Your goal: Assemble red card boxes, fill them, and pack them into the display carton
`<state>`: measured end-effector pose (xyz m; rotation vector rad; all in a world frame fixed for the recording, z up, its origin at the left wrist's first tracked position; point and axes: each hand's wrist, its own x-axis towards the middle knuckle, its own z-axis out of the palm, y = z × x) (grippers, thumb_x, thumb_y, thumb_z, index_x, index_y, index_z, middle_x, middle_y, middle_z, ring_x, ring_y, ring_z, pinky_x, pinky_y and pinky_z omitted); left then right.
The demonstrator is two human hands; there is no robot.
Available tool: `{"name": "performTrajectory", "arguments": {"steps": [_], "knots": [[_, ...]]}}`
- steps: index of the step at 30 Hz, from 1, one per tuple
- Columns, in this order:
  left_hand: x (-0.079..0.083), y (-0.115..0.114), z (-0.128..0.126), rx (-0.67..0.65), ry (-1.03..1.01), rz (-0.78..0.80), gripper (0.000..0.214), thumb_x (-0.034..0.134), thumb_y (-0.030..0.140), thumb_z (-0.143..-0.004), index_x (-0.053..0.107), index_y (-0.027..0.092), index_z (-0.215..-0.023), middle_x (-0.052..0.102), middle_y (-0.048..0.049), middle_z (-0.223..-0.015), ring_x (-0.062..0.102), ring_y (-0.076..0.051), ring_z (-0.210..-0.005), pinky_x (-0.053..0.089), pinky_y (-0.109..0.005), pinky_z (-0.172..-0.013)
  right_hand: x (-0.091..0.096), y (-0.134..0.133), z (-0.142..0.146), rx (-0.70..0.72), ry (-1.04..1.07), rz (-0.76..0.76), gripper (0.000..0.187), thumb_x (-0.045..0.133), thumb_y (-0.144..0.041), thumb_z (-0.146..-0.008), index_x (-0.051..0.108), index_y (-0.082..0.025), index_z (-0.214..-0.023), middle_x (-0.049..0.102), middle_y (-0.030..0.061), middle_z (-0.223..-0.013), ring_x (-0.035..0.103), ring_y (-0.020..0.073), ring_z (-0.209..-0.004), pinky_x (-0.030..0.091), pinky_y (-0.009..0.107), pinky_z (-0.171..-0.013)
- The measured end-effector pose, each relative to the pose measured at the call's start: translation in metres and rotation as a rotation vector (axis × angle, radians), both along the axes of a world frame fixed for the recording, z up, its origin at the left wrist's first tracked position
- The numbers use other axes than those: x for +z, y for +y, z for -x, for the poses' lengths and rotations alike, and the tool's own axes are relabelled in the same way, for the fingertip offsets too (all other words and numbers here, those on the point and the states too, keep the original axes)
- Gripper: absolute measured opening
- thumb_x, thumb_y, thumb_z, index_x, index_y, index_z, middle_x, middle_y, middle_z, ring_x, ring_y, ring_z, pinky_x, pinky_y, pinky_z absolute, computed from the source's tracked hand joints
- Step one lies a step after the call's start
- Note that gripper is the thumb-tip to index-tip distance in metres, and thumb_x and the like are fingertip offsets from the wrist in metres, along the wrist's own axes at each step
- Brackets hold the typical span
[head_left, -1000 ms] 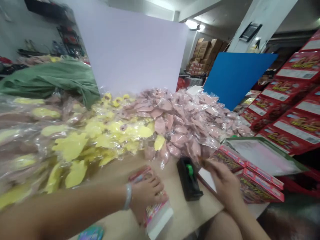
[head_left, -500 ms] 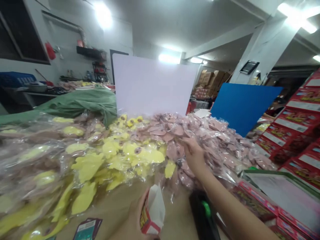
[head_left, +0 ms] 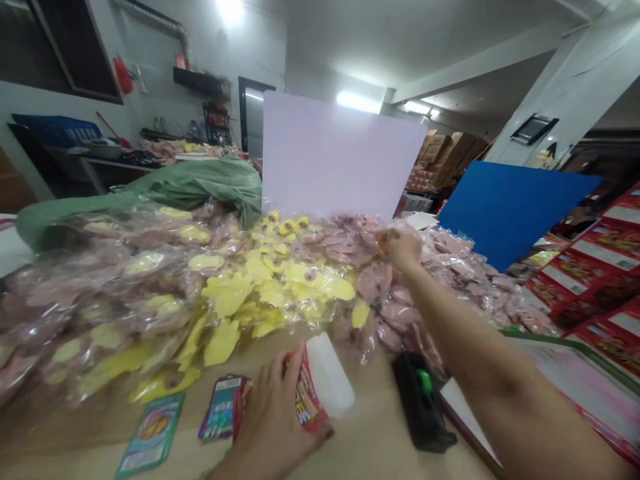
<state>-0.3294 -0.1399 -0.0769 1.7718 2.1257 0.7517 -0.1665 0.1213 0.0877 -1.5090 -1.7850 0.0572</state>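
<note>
My left hand (head_left: 275, 407) is wrapped round a small red printed box (head_left: 306, 393) with its white flap (head_left: 330, 377) raised, low in the middle of the view. My right hand (head_left: 404, 250) reaches out over a heap of pink figure-shaped pieces in clear bags (head_left: 375, 283). Its fingers look closed, and a blurred orange bit shows at their tips; what it is, I cannot make out. Yellow bagged pieces (head_left: 275, 287) are heaped to the left of that hand. Near my left hand lie a stack of shiny cards (head_left: 220, 407) and a single green-edged card (head_left: 153, 433).
A black tape dispenser (head_left: 423, 407) with a green core stands right of the box. Red cartons (head_left: 590, 250) are stacked at right, beside a green-rimmed tray (head_left: 575, 353). A white panel (head_left: 340, 157) and a blue board (head_left: 510, 207) rise behind the heap. Green cloth (head_left: 200, 180) lies back left.
My right hand has moved farther out over the pink heap, and orange now shows at its fingertips. The box in my left hand has turned, its flap leaning right. The view has shifted.
</note>
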Motion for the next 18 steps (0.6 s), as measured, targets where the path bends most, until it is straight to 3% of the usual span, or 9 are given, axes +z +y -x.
{"name": "performTrajectory", "arguments": {"steps": [3,5,6,9,12,15,18], "knots": [[0.006,0.000,0.001,0.014,0.049,-0.032,0.104,0.070,0.053,-0.048,0.024,0.021,-0.136,0.039,-0.0150,-0.125,0.036,-0.036,-0.114,0.031,-0.049,-0.094,-0.009,-0.070,-0.024,0.090,0.197,-0.008,0.032,0.038,-0.037,-0.084,0.059,-0.013,-0.089,0.063,0.0090,-0.085,0.059,0.0222,-0.080,0.046,0.032,-0.068],[0.010,0.001,-0.004,-0.028,0.046,-0.050,0.105,0.069,0.056,-0.049,0.022,0.020,-0.136,0.039,-0.0150,-0.124,0.036,-0.035,-0.113,0.032,-0.048,-0.093,-0.038,-0.126,-0.036,0.250,0.363,0.134,0.032,0.045,-0.043,-0.079,0.059,-0.015,-0.084,0.064,0.0071,-0.078,0.060,0.0197,-0.069,0.048,0.032,-0.061],[0.012,0.001,-0.008,-0.051,0.046,-0.063,0.106,0.069,0.057,-0.050,0.020,0.021,-0.137,0.038,-0.0148,-0.125,0.036,-0.035,-0.114,0.031,-0.048,-0.092,-0.056,-0.152,-0.040,0.344,0.539,0.275,0.030,0.052,-0.044,-0.076,0.060,-0.016,-0.080,0.064,0.0076,-0.076,0.060,0.0196,-0.066,0.049,0.033,-0.061],[0.015,-0.006,-0.021,-0.097,0.076,-0.122,0.108,0.069,0.059,-0.050,0.017,0.023,-0.138,0.037,-0.0136,-0.125,0.035,-0.034,-0.114,0.029,-0.047,-0.094,-0.105,-0.206,-0.050,0.412,0.865,0.560,0.026,0.063,-0.043,-0.068,0.061,-0.017,-0.072,0.064,0.0056,-0.067,0.059,0.0182,-0.060,0.048,0.032,-0.059],[0.014,-0.019,-0.029,-0.109,0.155,-0.172,0.108,0.070,0.057,-0.049,0.019,0.023,-0.138,0.038,-0.0128,-0.123,0.035,-0.034,-0.112,0.027,-0.048,-0.095,-0.121,-0.224,-0.061,0.340,0.752,0.536,0.024,0.064,-0.041,-0.067,0.061,-0.018,-0.069,0.063,0.0017,-0.064,0.056,0.0168,-0.061,0.046,0.029,-0.060],[0.011,-0.029,-0.036,-0.099,0.260,-0.196,0.103,0.070,0.054,-0.052,0.022,0.022,-0.137,0.037,-0.0138,-0.124,0.032,-0.035,-0.114,0.023,-0.050,-0.098,-0.110,-0.228,-0.067,0.364,0.438,0.457,0.022,0.060,-0.040,-0.069,0.060,-0.019,-0.065,0.060,-0.0004,-0.061,0.053,0.0160,-0.060,0.043,0.026,-0.055],[0.013,-0.035,-0.045,-0.132,0.328,-0.197,0.102,0.071,0.053,-0.052,0.024,0.021,-0.137,0.037,-0.0141,-0.123,0.031,-0.036,-0.114,0.021,-0.051,-0.099,-0.099,-0.230,-0.065,0.487,0.212,0.514,0.024,0.052,-0.038,-0.074,0.056,-0.019,-0.060,0.053,-0.0022,-0.053,0.047,0.0133,-0.050,0.037,0.023,-0.046]]}}
